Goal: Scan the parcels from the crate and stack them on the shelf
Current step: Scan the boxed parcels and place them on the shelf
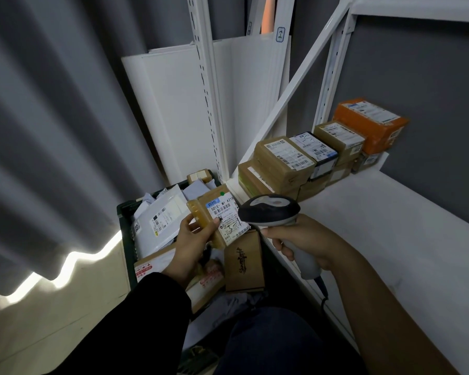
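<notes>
A small brown parcel (201, 212), a flat box wrapped in glossy tape, is held up over the crate (122, 212) with its white label (228, 217) facing up. The person's left hand (192, 239) grips it by the near end, thumb on top beside the label and fingers curled underneath. It looks light and stiff enough for 1 hand. The tape may be slick, so a hold across the short edges, clear of the barcode, seems wisest. The label's large print looks like 501E, then M1 and A21B, above a barcode and small print too fine to read. A blue tag sits at its corner and a green dot sticker (222, 193) lies on the box just above it. The right hand (301, 239) is closed around the handle of a barcode scanner (268, 209), whose dark head hovers just beside the label's right edge. Below, the dark green crate holds a white mailer bag (160, 217), a cardboard box (243, 262) with dark script lettering I cannot read, and another box with red print. To the right, the white shelf (390, 226) carries stacked parcels (284, 155) along its back, 2 layers high, ending in an orange parcel (371, 123); their labels are too small to read. A grey curtain (52, 131) hangs at the left.
</notes>
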